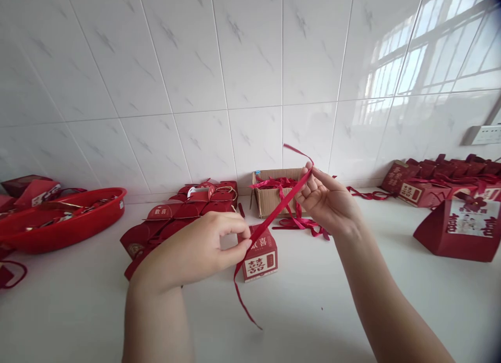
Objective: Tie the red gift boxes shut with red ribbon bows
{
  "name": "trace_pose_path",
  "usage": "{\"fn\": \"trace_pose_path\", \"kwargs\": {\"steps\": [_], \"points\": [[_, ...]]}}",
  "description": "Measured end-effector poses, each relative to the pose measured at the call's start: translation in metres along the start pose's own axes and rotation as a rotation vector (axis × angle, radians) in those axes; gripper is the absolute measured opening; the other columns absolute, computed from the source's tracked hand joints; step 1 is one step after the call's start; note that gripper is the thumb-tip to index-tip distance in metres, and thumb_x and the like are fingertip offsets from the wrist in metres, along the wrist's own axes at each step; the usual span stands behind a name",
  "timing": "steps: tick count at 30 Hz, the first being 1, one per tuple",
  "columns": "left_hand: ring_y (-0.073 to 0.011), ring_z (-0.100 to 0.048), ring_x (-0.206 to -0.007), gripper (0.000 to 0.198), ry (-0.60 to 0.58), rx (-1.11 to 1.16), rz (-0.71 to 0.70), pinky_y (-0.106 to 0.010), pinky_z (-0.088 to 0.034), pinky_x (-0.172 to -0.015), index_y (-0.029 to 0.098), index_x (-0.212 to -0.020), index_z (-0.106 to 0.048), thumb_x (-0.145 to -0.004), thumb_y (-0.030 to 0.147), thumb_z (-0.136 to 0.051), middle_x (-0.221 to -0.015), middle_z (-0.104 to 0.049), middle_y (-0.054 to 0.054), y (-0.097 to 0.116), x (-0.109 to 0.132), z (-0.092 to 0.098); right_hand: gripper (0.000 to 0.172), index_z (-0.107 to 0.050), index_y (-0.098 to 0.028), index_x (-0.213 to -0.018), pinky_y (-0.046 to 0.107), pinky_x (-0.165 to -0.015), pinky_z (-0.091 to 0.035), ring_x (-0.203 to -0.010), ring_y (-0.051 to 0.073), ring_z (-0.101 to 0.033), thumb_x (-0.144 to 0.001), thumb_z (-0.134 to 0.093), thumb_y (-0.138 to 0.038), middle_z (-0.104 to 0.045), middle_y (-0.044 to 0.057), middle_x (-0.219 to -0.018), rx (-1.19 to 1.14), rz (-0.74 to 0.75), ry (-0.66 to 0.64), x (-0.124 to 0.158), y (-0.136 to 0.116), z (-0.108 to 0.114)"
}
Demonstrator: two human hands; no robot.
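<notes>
A red ribbon (pixel 276 209) stretches diagonally between my two hands, with both of its ends hanging loose. My left hand (pixel 221 240) pinches its lower part between thumb and fingertips. Higher up and to the right, my right hand (pixel 326 196) holds the other part, palm turned up and fingers curled. Just behind the ribbon a small red box (pixel 260 264) with white and gold lettering stands upright on the white countertop (pixel 297 311); the ribbon and my left fingertips hide part of its top.
A cardboard box (pixel 264 204) of red ribbons stands by the tiled wall, some ribbon spilling out. Red boxes (pixel 186 209) cluster behind my left arm. A red basin (pixel 102 217) sits at left. More boxes (pixel 426 191) and a larger red box (pixel 438 232) are at right.
</notes>
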State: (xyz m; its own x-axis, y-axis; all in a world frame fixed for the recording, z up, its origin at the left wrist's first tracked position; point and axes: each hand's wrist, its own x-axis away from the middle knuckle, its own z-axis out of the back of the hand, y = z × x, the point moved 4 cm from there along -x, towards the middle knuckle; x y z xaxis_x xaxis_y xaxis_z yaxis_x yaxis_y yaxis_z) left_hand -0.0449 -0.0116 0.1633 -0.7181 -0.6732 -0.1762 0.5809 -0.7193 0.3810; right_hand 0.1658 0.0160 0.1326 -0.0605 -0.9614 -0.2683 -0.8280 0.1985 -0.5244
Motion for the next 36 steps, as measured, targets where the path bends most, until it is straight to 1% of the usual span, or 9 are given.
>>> {"fn": "trace_pose_path", "kwargs": {"steps": [6, 12, 16, 20, 24, 27, 31, 34, 36], "points": [[-0.0108, -0.053, -0.064, 0.023, -0.098, -0.004, 0.005, -0.020, -0.039, -0.056, 0.023, -0.065, -0.056, -0.085, 0.030, -0.047, -0.074, -0.062, 0.004, -0.003, 0.010, -0.003, 0.014, -0.063, -0.018, -0.090, 0.014, -0.072, -0.057, -0.074, 0.007, -0.068, -0.085, -0.055, -0.007, -0.069, -0.002, -0.078, -0.168, 0.027, 0.134, -0.006, -0.003, 0.009], [-0.0099, -0.054, -0.063, 0.021, -0.147, 0.023, -0.021, -0.019, -0.040, -0.059, 0.022, -0.062, -0.053, -0.083, 0.026, -0.049, -0.072, -0.061, 0.004, 0.000, 0.014, -0.007, 0.014, -0.061, -0.018, -0.089, 0.012, -0.072, -0.057, -0.074, 0.006, -0.068, -0.085, -0.055, -0.007, -0.069, -0.002, -0.079, -0.159, 0.095, 0.193, -0.015, -0.010, 0.023], [-0.0106, -0.052, -0.059, 0.023, -0.132, 0.011, -0.002, -0.021, -0.040, -0.055, 0.022, -0.060, -0.053, -0.082, 0.027, -0.049, -0.069, -0.060, 0.004, -0.001, 0.012, -0.010, 0.013, -0.061, -0.019, -0.088, 0.014, -0.069, -0.058, -0.070, 0.007, -0.068, -0.084, -0.057, -0.008, -0.069, -0.004, -0.077, -0.140, 0.075, 0.241, -0.019, -0.011, 0.032], [-0.0109, -0.054, -0.059, 0.019, -0.151, 0.040, -0.050, -0.021, -0.041, -0.056, 0.023, -0.061, -0.059, -0.079, 0.024, -0.050, -0.071, -0.063, 0.003, 0.001, 0.009, -0.014, 0.013, -0.061, -0.020, -0.089, 0.017, -0.065, -0.059, -0.066, 0.008, -0.067, -0.083, -0.059, -0.009, -0.069, -0.005, -0.073, -0.145, 0.034, 0.304, -0.023, -0.010, 0.039], [-0.0121, -0.058, -0.062, 0.018, -0.184, 0.025, -0.062, -0.022, -0.043, -0.059, 0.025, -0.067, -0.063, -0.079, 0.024, -0.050, -0.075, -0.066, 0.002, 0.001, 0.009, -0.017, 0.013, -0.061, -0.020, -0.088, 0.018, -0.062, -0.058, -0.061, 0.008, -0.066, -0.082, -0.059, -0.008, -0.069, -0.005, -0.070, -0.134, 0.058, 0.328, -0.024, -0.011, 0.042], [-0.0146, -0.061, -0.066, 0.019, -0.178, 0.004, -0.013, -0.024, -0.044, -0.061, 0.027, -0.077, -0.068, -0.079, 0.026, -0.049, -0.080, -0.069, 0.002, -0.007, 0.005, -0.018, 0.011, -0.061, -0.020, -0.084, 0.018, -0.061, -0.057, -0.060, 0.008, -0.065, -0.080, -0.061, -0.010, -0.068, -0.005, -0.070, -0.084, 0.087, 0.304, -0.023, -0.014, 0.040], [-0.0187, -0.064, -0.072, 0.024, -0.148, -0.020, 0.177, -0.026, -0.045, -0.060, 0.030, -0.092, -0.068, -0.078, 0.029, -0.048, -0.087, -0.071, 0.001, -0.027, -0.009, -0.018, 0.013, -0.061, -0.019, -0.081, 0.018, -0.056, -0.054, -0.067, 0.009, -0.065, -0.074, -0.065, -0.009, -0.068, -0.004, -0.072, 0.018, 0.126, 0.222, -0.017, -0.019, 0.031], [-0.0216, -0.065, -0.075, 0.025, -0.190, -0.055, 0.329, -0.028, -0.045, -0.059, 0.028, -0.094, -0.066, -0.075, 0.035, -0.051, -0.090, -0.071, -0.002, -0.044, -0.023, -0.023, 0.013, -0.060, -0.020, -0.078, 0.019, -0.057, -0.051, -0.065, 0.009, -0.062, -0.072, -0.070, -0.015, -0.065, -0.005, -0.070, 0.171, 0.140, 0.101, -0.010, -0.021, 0.019], [-0.0222, -0.065, -0.075, 0.023, -0.237, -0.092, 0.391, -0.028, -0.044, -0.058, 0.026, -0.088, -0.066, -0.073, 0.037, -0.052, -0.091, -0.071, -0.003, -0.053, -0.033, -0.028, 0.014, -0.058, -0.020, -0.075, 0.020, -0.058, -0.050, -0.062, 0.009, -0.059, -0.072, -0.071, -0.021, -0.061, -0.005, -0.068, 0.324, 0.133, -0.003, -0.005, -0.019, 0.011]]}}
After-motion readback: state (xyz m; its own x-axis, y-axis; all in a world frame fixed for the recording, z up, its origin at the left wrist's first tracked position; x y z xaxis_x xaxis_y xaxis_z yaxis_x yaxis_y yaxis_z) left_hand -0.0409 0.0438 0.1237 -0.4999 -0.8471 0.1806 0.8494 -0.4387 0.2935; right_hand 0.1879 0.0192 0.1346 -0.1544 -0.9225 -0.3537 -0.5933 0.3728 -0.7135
